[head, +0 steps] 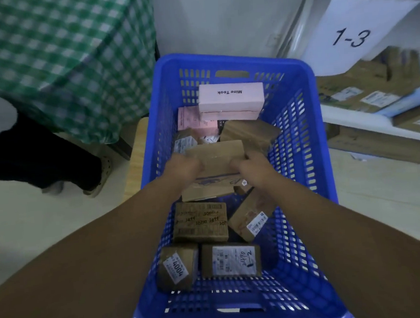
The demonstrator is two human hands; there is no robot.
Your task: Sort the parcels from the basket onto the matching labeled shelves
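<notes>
A parcel (216,156) between my left hand (182,168) and right hand (251,167), above other parcels (199,221) in the basket (298,118); shelves (365,120) right, table (60,57) left.

A plain brown cardboard parcel (216,156) sits level above a blue slotted basket (299,132) of brown parcels (199,221) and pink boxes (230,96), near the shelf (350,118) labelled 1-3.

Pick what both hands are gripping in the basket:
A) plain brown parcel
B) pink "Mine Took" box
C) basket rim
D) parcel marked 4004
A: the left hand and right hand each grip one end of the plain brown parcel in the blue basket. The pink box lies untouched at the far end.
</notes>
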